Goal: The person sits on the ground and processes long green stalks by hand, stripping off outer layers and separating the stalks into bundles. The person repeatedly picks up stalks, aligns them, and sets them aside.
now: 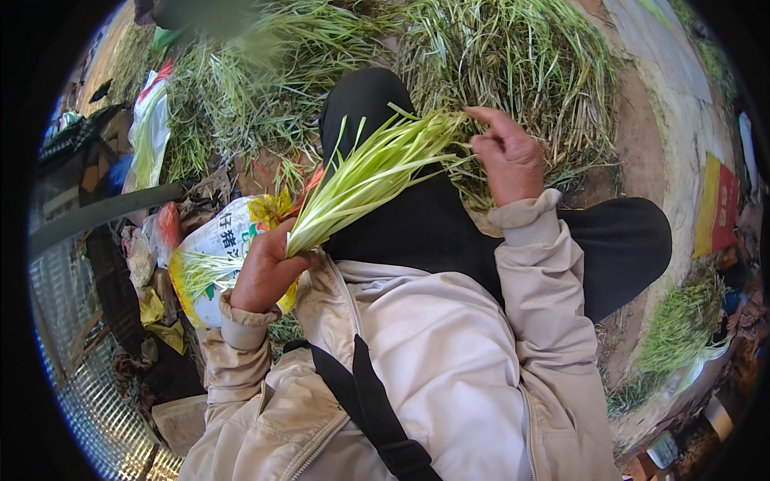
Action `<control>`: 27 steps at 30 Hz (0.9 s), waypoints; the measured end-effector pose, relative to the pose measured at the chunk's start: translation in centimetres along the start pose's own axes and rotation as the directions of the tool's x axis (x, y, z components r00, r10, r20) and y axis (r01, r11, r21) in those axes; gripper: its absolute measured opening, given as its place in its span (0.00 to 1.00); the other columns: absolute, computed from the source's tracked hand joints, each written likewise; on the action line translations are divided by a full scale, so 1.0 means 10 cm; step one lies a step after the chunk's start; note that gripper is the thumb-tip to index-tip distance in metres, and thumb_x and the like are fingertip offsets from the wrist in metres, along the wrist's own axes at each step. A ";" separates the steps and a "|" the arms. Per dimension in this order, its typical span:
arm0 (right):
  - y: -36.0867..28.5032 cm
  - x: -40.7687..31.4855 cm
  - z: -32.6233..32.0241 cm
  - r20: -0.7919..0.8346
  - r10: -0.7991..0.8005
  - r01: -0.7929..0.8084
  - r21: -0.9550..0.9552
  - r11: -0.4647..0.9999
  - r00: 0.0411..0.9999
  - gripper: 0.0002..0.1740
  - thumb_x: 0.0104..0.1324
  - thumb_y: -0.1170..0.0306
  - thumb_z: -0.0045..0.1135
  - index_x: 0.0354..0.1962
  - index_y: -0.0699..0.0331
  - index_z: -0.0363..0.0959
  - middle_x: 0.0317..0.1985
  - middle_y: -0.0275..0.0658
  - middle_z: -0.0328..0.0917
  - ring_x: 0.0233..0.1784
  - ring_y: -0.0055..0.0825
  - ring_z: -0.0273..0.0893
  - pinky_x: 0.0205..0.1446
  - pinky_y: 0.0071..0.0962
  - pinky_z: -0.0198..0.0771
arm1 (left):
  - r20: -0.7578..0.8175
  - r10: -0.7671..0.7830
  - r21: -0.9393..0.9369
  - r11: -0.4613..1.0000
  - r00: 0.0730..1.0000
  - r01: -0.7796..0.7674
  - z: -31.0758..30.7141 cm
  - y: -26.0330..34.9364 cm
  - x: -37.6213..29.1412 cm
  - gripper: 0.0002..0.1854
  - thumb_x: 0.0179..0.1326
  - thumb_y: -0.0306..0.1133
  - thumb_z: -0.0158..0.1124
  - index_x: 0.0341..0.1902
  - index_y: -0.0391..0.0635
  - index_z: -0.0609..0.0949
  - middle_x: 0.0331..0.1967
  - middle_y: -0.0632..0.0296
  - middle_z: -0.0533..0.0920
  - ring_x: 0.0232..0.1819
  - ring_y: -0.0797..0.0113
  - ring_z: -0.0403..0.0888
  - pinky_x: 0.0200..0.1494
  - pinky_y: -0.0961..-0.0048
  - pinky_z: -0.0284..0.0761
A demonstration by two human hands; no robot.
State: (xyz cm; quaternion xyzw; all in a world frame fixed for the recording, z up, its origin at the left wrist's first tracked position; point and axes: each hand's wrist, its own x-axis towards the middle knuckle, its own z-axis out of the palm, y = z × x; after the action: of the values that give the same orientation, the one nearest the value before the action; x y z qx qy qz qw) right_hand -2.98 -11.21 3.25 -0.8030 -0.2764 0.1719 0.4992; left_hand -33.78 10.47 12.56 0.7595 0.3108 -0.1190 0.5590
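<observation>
A bunch of pale yellow-green leaves [373, 174], apparently garlic chives, lies slantwise over my black-trousered knee [368, 90]. My left hand [267, 267] grips it by the whitish stem ends. At the opposite end, my right hand [508, 153] is beside the wispy leaf tips, its index finger stretched out and the others bent. Whether a leaf is pinched there is not clear. Left of my left hand, more white-stemmed greens [207, 270] rest on a printed white and yellow woven sack [222, 225].
Large heaps of long green leaves lie ahead, one at left [240, 102] and one at right [511, 72]. A grey bar [108, 216] juts in from the left near a white bag [157, 114]. Another leaf pile [680, 324] and a red-yellow packet [716, 204] are at right.
</observation>
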 end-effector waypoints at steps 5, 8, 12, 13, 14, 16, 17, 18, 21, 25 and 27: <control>-0.22 0.14 0.30 0.038 -0.184 0.186 -0.081 0.979 0.982 0.23 0.67 0.76 0.64 0.58 0.51 0.84 0.38 0.38 0.82 0.37 0.29 0.81 0.42 0.31 0.76 | 0.025 -0.004 0.020 1.000 1.000 0.003 -0.02 0.03 0.00 0.31 0.56 0.14 0.59 0.67 0.36 0.80 0.54 0.62 0.86 0.57 0.74 0.80 0.64 0.74 0.73; -0.15 0.26 0.43 0.134 -0.213 0.238 -0.219 0.946 0.968 0.13 0.67 0.73 0.65 0.49 0.54 0.85 0.38 0.43 0.82 0.38 0.43 0.83 0.44 0.39 0.78 | 0.011 0.008 0.062 0.998 1.000 -0.009 -0.02 0.04 0.00 0.31 0.55 0.15 0.60 0.67 0.36 0.80 0.53 0.62 0.87 0.56 0.74 0.80 0.64 0.74 0.73; 0.02 0.26 0.54 0.142 -0.205 0.237 -0.269 0.933 0.968 0.06 0.69 0.66 0.65 0.42 0.52 0.82 0.37 0.43 0.82 0.41 0.49 0.84 0.44 0.45 0.80 | 0.010 0.002 0.080 0.997 1.000 -0.003 -0.04 0.03 0.00 0.30 0.55 0.15 0.60 0.66 0.36 0.80 0.53 0.62 0.87 0.56 0.74 0.81 0.63 0.73 0.73; 0.06 0.24 0.56 0.122 -0.204 0.230 -0.263 0.937 0.971 0.06 0.68 0.65 0.65 0.42 0.53 0.82 0.37 0.43 0.82 0.41 0.49 0.84 0.44 0.46 0.79 | 0.018 0.004 0.096 0.995 1.000 -0.005 -0.05 0.02 -0.01 0.30 0.55 0.15 0.60 0.66 0.36 0.80 0.53 0.62 0.87 0.55 0.74 0.81 0.63 0.73 0.73; 0.12 0.23 0.59 0.068 -0.205 0.216 -0.291 0.932 0.976 0.05 0.68 0.66 0.64 0.40 0.54 0.82 0.36 0.43 0.82 0.40 0.48 0.84 0.43 0.45 0.79 | 0.021 0.003 0.079 0.997 1.000 -0.005 -0.04 0.01 -0.01 0.30 0.55 0.15 0.60 0.66 0.36 0.81 0.53 0.62 0.87 0.56 0.74 0.81 0.63 0.73 0.73; 0.24 0.25 0.60 -0.048 -0.241 0.213 -0.330 0.920 0.969 0.03 0.68 0.67 0.63 0.37 0.56 0.82 0.34 0.44 0.83 0.38 0.47 0.84 0.43 0.44 0.79 | 0.026 0.007 0.046 0.999 1.000 -0.008 -0.03 -0.01 0.00 0.29 0.56 0.15 0.60 0.65 0.36 0.81 0.53 0.62 0.87 0.56 0.74 0.81 0.64 0.73 0.73; 0.32 0.30 0.57 -0.123 -0.105 0.072 -0.245 0.967 0.987 0.04 0.67 0.68 0.62 0.36 0.57 0.82 0.34 0.45 0.84 0.37 0.46 0.84 0.43 0.43 0.79 | 0.027 -0.024 0.019 1.000 0.999 0.023 -0.03 -0.02 0.00 0.29 0.56 0.15 0.61 0.65 0.35 0.81 0.53 0.62 0.87 0.56 0.74 0.81 0.64 0.73 0.73; 0.40 0.39 0.49 -0.184 0.009 -0.036 -0.142 0.989 0.983 0.05 0.67 0.68 0.62 0.35 0.59 0.82 0.33 0.45 0.84 0.37 0.45 0.84 0.43 0.43 0.79 | 0.028 -0.054 -0.008 0.999 0.998 0.054 -0.03 -0.02 -0.01 0.28 0.57 0.15 0.61 0.64 0.35 0.81 0.53 0.62 0.87 0.56 0.74 0.81 0.64 0.74 0.73; 0.64 0.48 0.16 -0.215 0.362 -0.333 0.157 0.930 0.907 0.08 0.66 0.67 0.61 0.34 0.62 0.84 0.34 0.48 0.88 0.35 0.44 0.85 0.44 0.41 0.79 | 0.023 -0.070 -0.046 0.996 0.997 0.071 -0.03 -0.03 -0.02 0.27 0.58 0.15 0.62 0.64 0.35 0.82 0.54 0.62 0.87 0.58 0.73 0.81 0.65 0.73 0.73; 0.67 0.36 -0.13 -0.071 0.204 -0.211 -0.509 0.834 0.976 0.15 0.65 0.69 0.65 0.50 0.59 0.84 0.40 0.49 0.89 0.41 0.50 0.86 0.51 0.46 0.81 | 0.022 -0.052 -0.118 0.992 0.998 0.055 -0.04 -0.06 -0.01 0.27 0.57 0.14 0.63 0.64 0.35 0.82 0.57 0.62 0.86 0.61 0.72 0.80 0.67 0.73 0.72; 0.53 0.19 -0.09 0.005 0.144 -0.128 -0.423 0.897 0.990 0.22 0.64 0.72 0.67 0.57 0.53 0.83 0.44 0.47 0.86 0.45 0.47 0.86 0.52 0.42 0.81 | 0.030 -0.052 -0.130 0.990 0.998 0.056 -0.05 -0.08 0.00 0.27 0.57 0.14 0.63 0.64 0.35 0.82 0.57 0.62 0.86 0.61 0.72 0.80 0.67 0.72 0.71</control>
State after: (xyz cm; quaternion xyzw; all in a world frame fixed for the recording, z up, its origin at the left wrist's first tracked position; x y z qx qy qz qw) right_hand 0.46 -12.50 -1.13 -0.9060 -0.2592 0.1572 0.2956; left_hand -34.30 11.05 12.12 0.7110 0.3310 -0.1234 0.6080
